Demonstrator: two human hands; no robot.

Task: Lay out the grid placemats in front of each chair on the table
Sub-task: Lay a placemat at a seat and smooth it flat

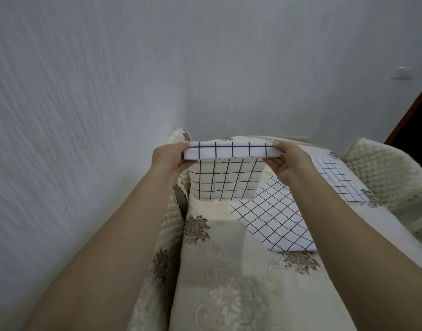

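Head view: a white cloth placemat with a black grid [225, 181] hangs over the far left part of the table. Its folded top edge is stretched between the left hand [168, 158] and right hand [291, 161], each pinching one end. Just right, a second grid placemat [274, 218] lies skewed on the cream floral tablecloth [229, 283]. A third grid placemat [336, 180] lies farther right, near a quilted cream chair [384, 170].

Bare throughout — the left hand [168, 161], the right hand [290, 161] and both forearms [124, 223].
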